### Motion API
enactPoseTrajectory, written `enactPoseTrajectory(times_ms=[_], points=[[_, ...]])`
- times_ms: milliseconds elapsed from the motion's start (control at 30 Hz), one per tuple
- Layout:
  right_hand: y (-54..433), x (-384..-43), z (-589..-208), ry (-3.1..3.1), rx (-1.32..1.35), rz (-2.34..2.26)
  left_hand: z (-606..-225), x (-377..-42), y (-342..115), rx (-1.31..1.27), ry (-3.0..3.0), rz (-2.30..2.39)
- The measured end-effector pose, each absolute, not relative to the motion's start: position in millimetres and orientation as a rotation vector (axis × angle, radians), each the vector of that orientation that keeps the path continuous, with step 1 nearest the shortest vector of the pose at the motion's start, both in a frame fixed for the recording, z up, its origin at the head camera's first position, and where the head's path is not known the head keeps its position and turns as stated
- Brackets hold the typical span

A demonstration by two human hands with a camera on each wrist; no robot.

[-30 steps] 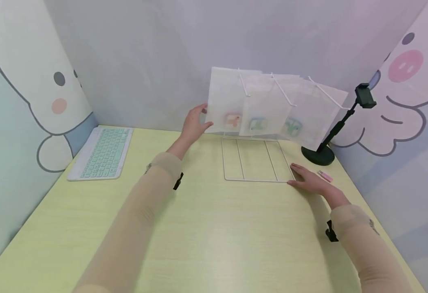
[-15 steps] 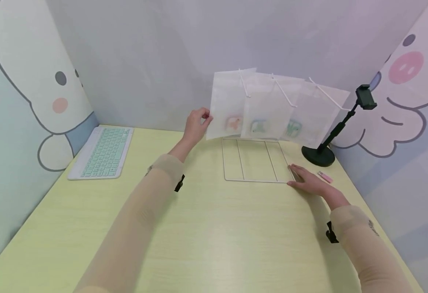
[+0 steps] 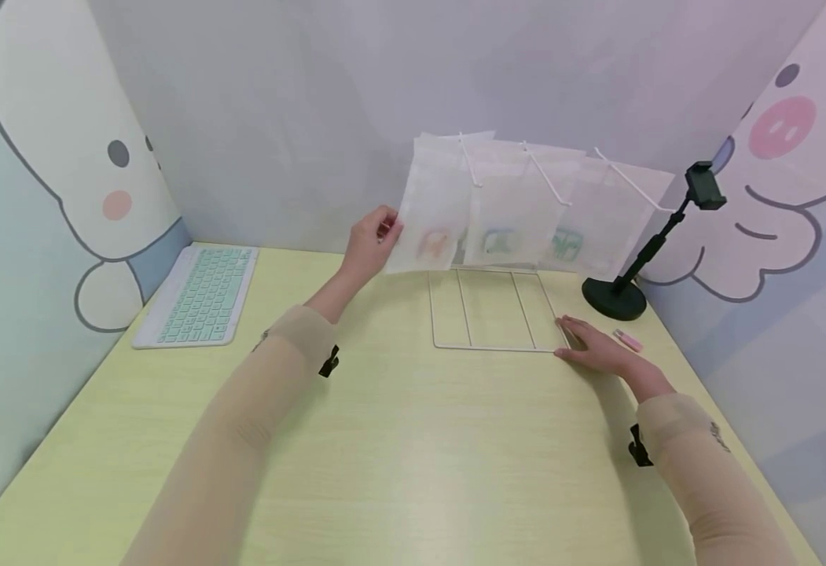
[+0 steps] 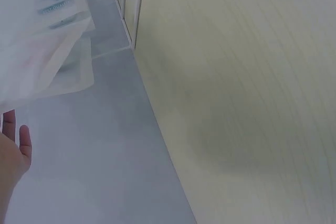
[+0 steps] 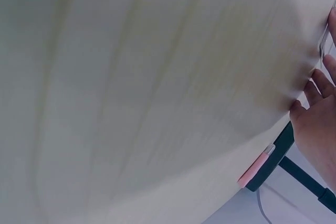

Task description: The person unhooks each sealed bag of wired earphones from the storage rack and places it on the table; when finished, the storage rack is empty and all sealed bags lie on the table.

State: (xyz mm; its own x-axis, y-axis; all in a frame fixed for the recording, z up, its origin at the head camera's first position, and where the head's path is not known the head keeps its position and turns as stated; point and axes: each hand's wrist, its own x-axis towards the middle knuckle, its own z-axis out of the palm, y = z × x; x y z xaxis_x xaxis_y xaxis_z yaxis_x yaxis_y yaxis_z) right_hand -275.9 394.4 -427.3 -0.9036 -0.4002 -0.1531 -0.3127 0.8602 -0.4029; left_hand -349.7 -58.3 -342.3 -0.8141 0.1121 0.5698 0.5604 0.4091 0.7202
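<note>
My left hand (image 3: 372,245) pinches the lower left edge of a white translucent packet (image 3: 432,189) bearing a faint orange print. This packet hangs at the left hook of a white wire rack (image 3: 493,348) and swings out from another packet behind it. In the left wrist view the packets (image 4: 31,61) fill the upper left, and the fingers are partly cut off by the frame. Middle packets (image 3: 519,196) and right packets (image 3: 596,220), with blue and green prints, hang from the other hooks. My right hand (image 3: 592,346) rests at the right side of the rack's base, fingers extended.
A black phone stand (image 3: 616,297) stands right of the rack. Beside my right hand lies a small pink and silver object (image 3: 627,340). A white keyboard with mint keys (image 3: 203,295) lies at the table's left. Grey and cartoon-printed walls enclose the table (image 3: 398,456).
My left thumb and fingers have closed on the front left packet's edge. They have drawn it left, away from the packet behind. My right hand stays in place.
</note>
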Motion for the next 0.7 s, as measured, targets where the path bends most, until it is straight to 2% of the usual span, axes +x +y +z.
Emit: enactPoseTrajectory(times_ms=[700], points=[[397,-277,-426,2.789,-0.494,-0.540,-318,-304,-76,-0.650,-2.109,-1.386]])
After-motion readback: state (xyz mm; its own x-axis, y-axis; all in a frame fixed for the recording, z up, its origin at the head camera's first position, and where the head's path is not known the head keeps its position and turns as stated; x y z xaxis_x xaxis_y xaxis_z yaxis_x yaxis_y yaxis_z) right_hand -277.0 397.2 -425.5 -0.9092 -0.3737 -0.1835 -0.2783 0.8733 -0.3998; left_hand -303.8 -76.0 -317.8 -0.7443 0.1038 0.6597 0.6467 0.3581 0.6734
